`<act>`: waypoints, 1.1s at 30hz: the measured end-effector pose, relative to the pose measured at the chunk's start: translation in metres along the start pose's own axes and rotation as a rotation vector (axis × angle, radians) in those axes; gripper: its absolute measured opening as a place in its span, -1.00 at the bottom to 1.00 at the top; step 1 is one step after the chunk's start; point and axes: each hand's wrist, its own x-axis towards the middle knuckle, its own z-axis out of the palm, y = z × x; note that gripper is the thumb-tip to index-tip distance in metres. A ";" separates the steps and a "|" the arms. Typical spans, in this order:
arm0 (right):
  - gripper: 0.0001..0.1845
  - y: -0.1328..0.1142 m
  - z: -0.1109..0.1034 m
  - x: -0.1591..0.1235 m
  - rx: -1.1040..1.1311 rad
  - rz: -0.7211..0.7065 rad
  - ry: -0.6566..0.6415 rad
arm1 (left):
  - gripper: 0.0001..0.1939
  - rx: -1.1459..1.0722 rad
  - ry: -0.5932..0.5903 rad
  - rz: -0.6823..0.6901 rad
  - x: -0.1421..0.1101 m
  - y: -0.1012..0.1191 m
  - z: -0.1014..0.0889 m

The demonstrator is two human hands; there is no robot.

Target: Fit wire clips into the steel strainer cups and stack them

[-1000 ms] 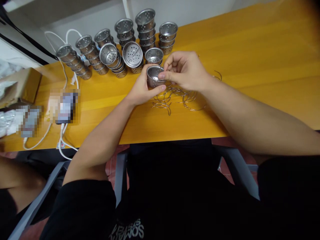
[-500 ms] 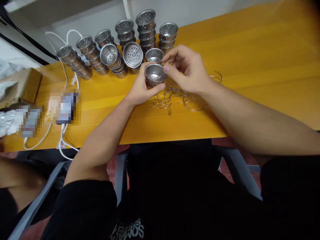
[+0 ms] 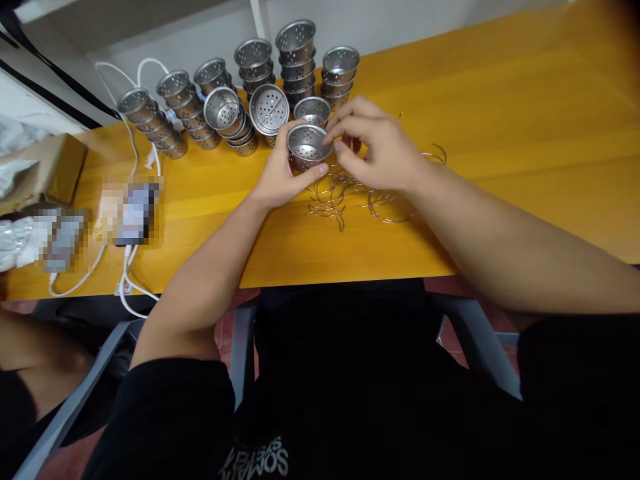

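Note:
My left hand [image 3: 280,179] grips a small perforated metal cup [image 3: 306,145] from below and the left, holding it just above the yellow table [image 3: 500,133]. My right hand [image 3: 376,148] is at the cup's right rim, fingers curled and pinched there; what they pinch is too thin to make out. Under and just right of both hands lies a loose pile of curved wire handles [image 3: 350,197].
Stacks of the same metal cups [image 3: 295,57] stand in rows at the table's far edge, some tipped over [image 3: 269,110]. White cables [image 3: 127,150] and a blurred device [image 3: 133,212] lie at the left, with a cardboard box [image 3: 43,170]. Another person's arm [image 3: 30,363] shows bottom left.
The cup has been tilted and raised a little so its inside shows. My right hand shifted from over the cup to its right rim, fingers curling down.

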 end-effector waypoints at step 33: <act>-0.57 0.059 -0.031 0.017 -0.261 -0.123 0.232 | -0.20 -0.059 -0.135 -0.327 -0.007 0.068 -0.016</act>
